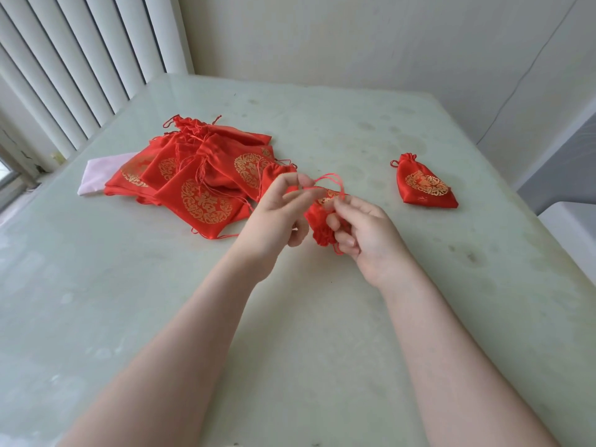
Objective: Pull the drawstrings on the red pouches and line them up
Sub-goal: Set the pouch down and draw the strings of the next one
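Note:
A red satin pouch [317, 217] with a gold emblem hangs between both hands above the table's middle, its mouth gathered. My left hand [277, 217] pinches one red drawstring loop [329, 180] at the pouch's far side. My right hand [364, 233] pinches the cord at the gathered mouth near me. A heap of several flat red pouches [200, 179] with loose cords lies at the left. One pouch [425, 185] with its mouth drawn tight lies alone at the right.
The pale green table [290, 317] spreads wide in front of me. A pink cloth [96, 175] pokes out from under the heap. White vertical blinds [80, 59] stand at the left, a wall behind, and a white object [571, 227] past the table's right edge.

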A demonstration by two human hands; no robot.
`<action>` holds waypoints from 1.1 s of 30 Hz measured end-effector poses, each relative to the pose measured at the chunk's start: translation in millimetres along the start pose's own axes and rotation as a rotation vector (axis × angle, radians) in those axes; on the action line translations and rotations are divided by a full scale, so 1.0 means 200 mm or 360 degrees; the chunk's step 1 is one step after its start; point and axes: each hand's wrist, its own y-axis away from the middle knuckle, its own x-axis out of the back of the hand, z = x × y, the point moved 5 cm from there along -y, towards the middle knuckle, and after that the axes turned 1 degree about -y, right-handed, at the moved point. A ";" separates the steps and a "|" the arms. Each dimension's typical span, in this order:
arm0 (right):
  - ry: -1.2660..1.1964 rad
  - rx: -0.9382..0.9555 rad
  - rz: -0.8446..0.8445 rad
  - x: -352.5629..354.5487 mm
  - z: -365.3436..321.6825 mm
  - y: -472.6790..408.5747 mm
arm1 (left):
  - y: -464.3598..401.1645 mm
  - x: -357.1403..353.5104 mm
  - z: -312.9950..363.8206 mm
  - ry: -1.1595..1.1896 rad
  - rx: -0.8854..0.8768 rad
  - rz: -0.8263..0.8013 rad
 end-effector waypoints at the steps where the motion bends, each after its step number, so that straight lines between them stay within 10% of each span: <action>1: -0.0145 -0.0014 0.0019 0.01 0.00 0.00 | 0.00 -0.01 -0.02 -0.0052 0.0046 -0.0040; 13: 0.0179 0.0143 0.0191 0.05 -0.01 -0.01 | -0.03 -0.01 -0.12 -0.0479 0.0174 -0.0040; 18: -0.0443 0.0087 0.0615 0.17 -0.02 0.00 | -0.04 -0.01 -0.15 -0.0744 0.0098 0.0114; 33: -0.0472 0.0456 -0.0260 -0.09 -0.10 0.06 | 0.02 -0.13 -0.08 -0.1403 -0.0641 -0.0233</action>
